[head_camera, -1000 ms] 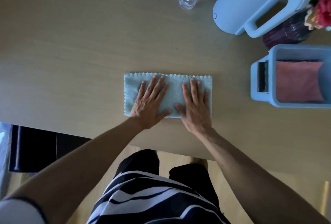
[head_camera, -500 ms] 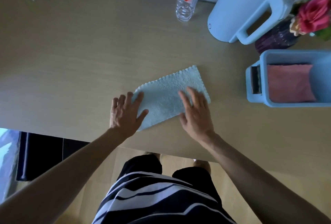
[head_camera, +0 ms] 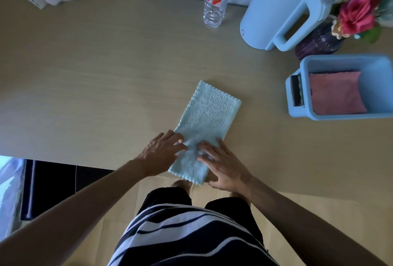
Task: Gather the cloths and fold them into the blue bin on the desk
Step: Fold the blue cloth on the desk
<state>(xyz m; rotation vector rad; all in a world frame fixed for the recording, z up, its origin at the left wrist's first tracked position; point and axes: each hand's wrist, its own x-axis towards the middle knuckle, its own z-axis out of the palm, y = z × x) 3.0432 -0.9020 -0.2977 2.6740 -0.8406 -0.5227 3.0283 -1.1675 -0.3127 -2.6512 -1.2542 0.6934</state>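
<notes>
The light blue cloth (head_camera: 207, 125) is lying on the worktop (head_camera: 106, 78) as a long, narrow, already folded strip, set at a slant, with its near end reaching the front edge of the worktop and its far end pointing toward the back. It is well apart from the blue bin (head_camera: 297, 104), which is standing to the right with a pink cloth (head_camera: 336, 93) already laid flat inside it.

The cloth is being judged as light, soft and limp: a fluffy pile with a scalloped edge, likely to sag and unfold if it is lifted by one point. It is not fragile, and it is probably sliding easily on the smooth surface. The best places to be taken hold of appear to be the two corners of the near end, so that this end can be carried over onto the far one, with the layers pinched together.

The left hand (head_camera: 161, 153) is being held palm down at the left edge of the cloth, with its fingers (head_camera: 176, 138) spread and resting on the fabric. The right hand (head_camera: 223, 163) is being held palm down on the near right part, its fingers (head_camera: 207, 147) extended flat across the pile. Nothing is being grasped by either hand; both are released and pressing lightly. Both forearms are being reached forward from the body, converging on the near end.
</notes>
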